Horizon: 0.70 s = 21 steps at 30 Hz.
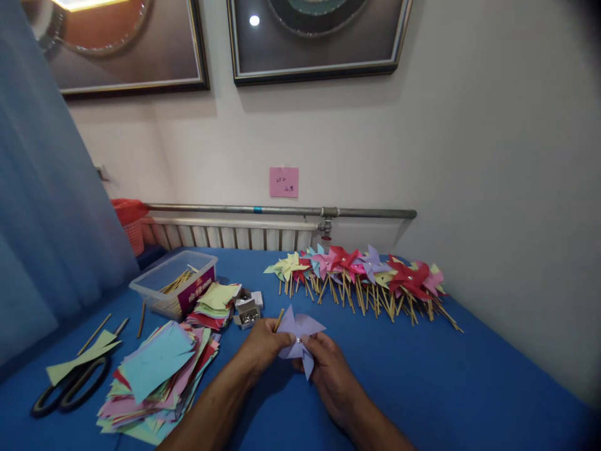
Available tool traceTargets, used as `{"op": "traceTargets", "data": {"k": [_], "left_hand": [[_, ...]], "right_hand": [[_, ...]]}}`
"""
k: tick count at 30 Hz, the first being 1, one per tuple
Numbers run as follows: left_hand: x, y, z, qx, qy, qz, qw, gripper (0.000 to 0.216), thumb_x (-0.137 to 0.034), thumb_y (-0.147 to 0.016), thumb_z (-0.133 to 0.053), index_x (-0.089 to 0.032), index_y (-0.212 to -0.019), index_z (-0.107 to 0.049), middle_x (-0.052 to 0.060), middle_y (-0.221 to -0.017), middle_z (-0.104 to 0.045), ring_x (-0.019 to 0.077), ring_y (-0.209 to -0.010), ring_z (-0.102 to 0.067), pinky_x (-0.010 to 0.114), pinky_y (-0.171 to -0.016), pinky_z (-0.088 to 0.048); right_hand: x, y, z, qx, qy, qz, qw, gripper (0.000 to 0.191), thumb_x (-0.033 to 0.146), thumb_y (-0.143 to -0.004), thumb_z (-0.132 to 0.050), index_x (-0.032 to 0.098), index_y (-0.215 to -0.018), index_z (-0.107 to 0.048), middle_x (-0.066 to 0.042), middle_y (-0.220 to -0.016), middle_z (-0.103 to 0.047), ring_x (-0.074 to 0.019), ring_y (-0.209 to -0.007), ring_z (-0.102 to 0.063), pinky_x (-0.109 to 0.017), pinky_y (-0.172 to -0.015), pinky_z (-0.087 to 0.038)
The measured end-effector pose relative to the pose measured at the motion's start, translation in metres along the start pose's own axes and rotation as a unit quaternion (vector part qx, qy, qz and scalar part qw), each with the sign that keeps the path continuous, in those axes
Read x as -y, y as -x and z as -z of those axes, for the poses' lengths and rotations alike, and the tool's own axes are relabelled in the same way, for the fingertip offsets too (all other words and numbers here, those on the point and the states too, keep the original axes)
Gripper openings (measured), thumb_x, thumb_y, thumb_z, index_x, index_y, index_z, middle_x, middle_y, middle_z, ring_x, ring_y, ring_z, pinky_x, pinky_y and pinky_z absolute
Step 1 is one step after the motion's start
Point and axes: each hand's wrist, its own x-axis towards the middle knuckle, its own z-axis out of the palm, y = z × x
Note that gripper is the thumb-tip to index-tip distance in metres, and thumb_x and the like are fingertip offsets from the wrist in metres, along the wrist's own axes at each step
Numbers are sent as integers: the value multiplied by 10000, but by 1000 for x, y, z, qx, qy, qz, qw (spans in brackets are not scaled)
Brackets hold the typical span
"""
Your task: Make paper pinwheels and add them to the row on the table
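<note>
Between my two hands is a lavender paper pinwheel (300, 324) with a small shiny pin at its centre. My left hand (266, 343) is closed at the pinwheel's left side, its thumb close to the pin. A thin wooden stick (280, 319) pokes up beside that hand; most of it is hidden. My right hand (327, 366) pinches the pinwheel from the right, thumb by the pin and fingers behind the paper. Just beyond my left hand stands a small open box of metal pins (248, 315).
Finished pinwheels (345, 263) lie in a row at the back right. On the left are stacked coloured paper pieces (157, 360), a smaller paper stack (216, 297), black-handled scissors (84, 383) and a clear plastic tub (159, 270) holding sticks. A radiator (230, 235) runs along the wall.
</note>
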Motion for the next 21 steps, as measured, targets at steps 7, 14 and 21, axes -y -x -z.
{"op": "traceTargets", "data": {"k": [7, 14, 21], "left_hand": [[-6, 6, -1, -3, 11, 1, 1000, 432, -511, -562, -830, -133, -645, -637, 29, -574, -629, 113, -499, -495, 248, -532, -335], [-12, -1, 26, -115, -157, -5, 981, 385, -525, -867, -480, -185, -737, -604, 15, -620, -621, 127, -470, -454, 249, -476, -249], [-6, 8, 21, -140, -510, -56, 847, 205, -295, -835, -599, -194, -669, -667, 90, -710, -694, 234, -715, -636, 294, -627, -304]], "right_hand": [[0, -2, 2, -38, 8, -3, 999, 306, 399, -649, -850, 182, -710, -643, 11, -622, -643, -147, -595, -554, -278, -600, -426], [7, -5, 9, -59, 19, 8, 998, 320, 406, -672, -838, 195, -688, -598, 8, -598, -647, -147, -559, -562, -278, -561, -425], [7, -6, 13, -48, 30, 17, 998, 341, 416, -692, -837, 195, -682, -578, 5, -571, -643, -152, -530, -572, -287, -545, -424]]}}
